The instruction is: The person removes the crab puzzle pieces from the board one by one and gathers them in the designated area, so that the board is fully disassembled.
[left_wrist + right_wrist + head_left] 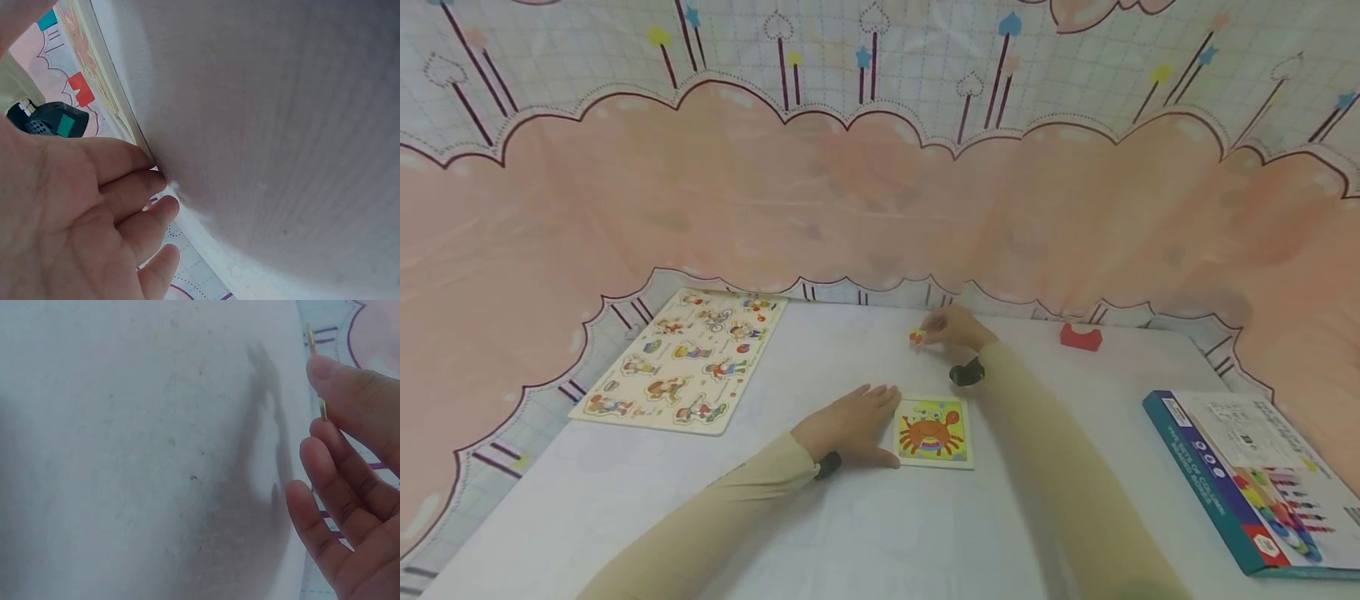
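A small square puzzle board (932, 431) with a red crab on yellow lies in the middle of the white table. At its left side rests my left hand (852, 427), fingertips by the upper corner and thumb by the lower one. In the left wrist view, the fingertips (156, 181) of that hand meet the board's edge with fingers slightly bent. Farther back, my right hand (958, 327) pinches a small thin puzzle piece (917, 337), red and yellow, held above the table. The right wrist view shows this piece edge-on (323, 409), partly hidden by the thumb.
A large wooden picture board (677, 362) with figures of children lies at the back left. A red notched block (1081, 337) sits near the back edge on the right. At the right stands a flat toy box (1255, 483). Behind the table hangs a patterned pink cloth (850, 200).
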